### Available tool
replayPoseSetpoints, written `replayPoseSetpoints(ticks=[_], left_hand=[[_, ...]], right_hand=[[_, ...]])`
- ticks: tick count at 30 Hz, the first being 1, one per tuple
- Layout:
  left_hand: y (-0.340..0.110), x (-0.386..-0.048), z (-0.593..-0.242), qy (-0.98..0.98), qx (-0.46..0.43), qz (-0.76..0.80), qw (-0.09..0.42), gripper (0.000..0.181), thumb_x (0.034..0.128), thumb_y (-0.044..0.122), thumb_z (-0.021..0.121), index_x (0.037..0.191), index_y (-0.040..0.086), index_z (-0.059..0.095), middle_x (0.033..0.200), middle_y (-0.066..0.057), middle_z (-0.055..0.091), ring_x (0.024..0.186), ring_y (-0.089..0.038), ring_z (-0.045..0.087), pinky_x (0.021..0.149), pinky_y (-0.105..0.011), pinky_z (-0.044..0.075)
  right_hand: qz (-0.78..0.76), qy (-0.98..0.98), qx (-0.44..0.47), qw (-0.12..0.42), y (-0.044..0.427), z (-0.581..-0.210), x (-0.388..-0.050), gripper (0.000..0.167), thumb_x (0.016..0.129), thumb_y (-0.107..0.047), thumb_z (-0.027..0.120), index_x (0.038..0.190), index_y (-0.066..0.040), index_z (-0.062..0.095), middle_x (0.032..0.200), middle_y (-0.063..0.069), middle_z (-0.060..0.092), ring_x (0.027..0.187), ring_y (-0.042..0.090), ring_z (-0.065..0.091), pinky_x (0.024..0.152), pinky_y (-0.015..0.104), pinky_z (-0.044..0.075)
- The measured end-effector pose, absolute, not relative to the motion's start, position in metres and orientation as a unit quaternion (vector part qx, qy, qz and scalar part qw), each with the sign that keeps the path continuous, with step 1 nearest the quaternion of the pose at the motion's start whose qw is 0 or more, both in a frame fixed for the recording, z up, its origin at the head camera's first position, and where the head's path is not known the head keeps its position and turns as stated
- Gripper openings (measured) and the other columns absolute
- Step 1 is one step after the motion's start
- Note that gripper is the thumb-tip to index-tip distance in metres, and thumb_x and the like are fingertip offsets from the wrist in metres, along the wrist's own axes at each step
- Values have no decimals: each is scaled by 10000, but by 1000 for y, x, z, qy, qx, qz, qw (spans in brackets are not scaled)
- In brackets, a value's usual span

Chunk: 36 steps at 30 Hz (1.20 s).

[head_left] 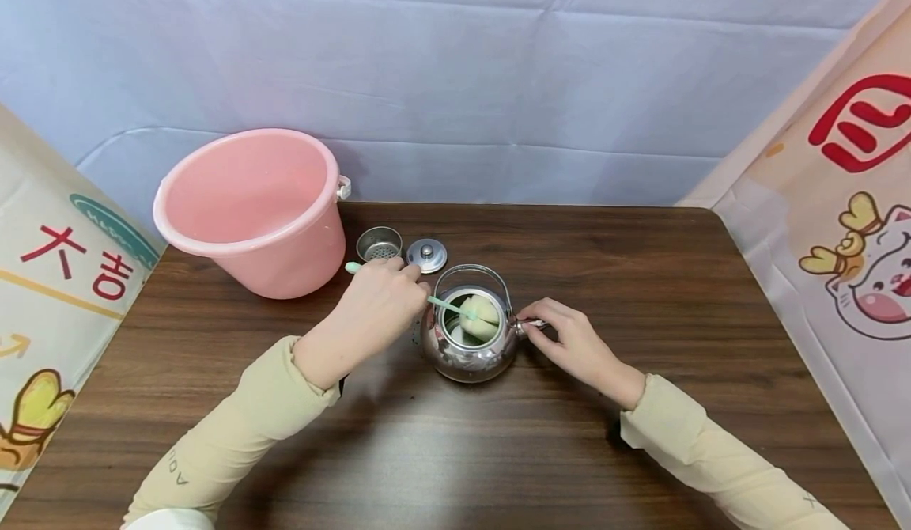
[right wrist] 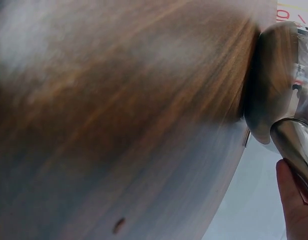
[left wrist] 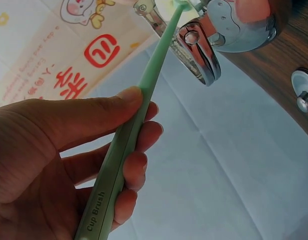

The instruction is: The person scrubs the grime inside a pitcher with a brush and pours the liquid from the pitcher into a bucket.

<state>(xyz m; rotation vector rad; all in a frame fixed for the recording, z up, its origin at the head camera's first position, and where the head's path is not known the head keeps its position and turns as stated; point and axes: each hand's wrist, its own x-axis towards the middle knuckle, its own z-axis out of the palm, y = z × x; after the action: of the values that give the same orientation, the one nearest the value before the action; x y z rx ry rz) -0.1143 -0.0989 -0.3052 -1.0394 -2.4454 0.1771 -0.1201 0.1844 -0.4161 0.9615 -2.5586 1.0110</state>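
Observation:
My left hand [head_left: 380, 308] grips a light green cup brush, its thumb and fingers curled round the handle [left wrist: 118, 150] printed "Cup Brush". The pale sponge head [head_left: 480, 315] of the brush is inside the round mouth of a shiny metal teapot [head_left: 466, 365]. At the pot's right side, my right hand [head_left: 572, 344] pinches the spout [right wrist: 293, 142]. The teapot stands on the table, with its hoop handle [left wrist: 210, 72] raised over the back of the opening. Part of the brush handle lies hidden behind my left hand in the head view.
A pink bucket [head_left: 292, 257] stands at the table's back left. Between it and the pot are a metal strainer [head_left: 379, 245] and the pot's lid [head_left: 427, 265]. The wooden table [head_left: 640, 277] ends at a pale blue cloth backdrop [head_left: 455, 103], with printed cloths at both sides.

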Motion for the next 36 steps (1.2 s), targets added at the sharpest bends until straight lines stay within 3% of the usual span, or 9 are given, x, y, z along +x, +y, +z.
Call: replayPoseSetpoints(ticks=[12, 36], left_hand=[[-100, -110, -303, -894, -365, 70, 250, 144, 637, 39, 672, 552, 133, 604, 586, -36, 535, 538, -222, 478, 483, -284, 381], [-101, -95, -293, -897, -354, 89, 248, 215, 652, -29, 625, 507, 129, 599, 551, -39, 499, 538, -225, 485, 443, -289, 342]], right_hand=[[342, -874, 325, 116, 184, -416, -120, 154, 834, -57, 623, 961, -142, 642, 950, -65, 617, 874, 81, 583, 724, 291, 484], [344, -871, 328, 121, 184, -416, -120, 152, 828, -44, 628, 954, -127, 646, 947, -44, 626, 875, 90, 586, 720, 297, 485]])
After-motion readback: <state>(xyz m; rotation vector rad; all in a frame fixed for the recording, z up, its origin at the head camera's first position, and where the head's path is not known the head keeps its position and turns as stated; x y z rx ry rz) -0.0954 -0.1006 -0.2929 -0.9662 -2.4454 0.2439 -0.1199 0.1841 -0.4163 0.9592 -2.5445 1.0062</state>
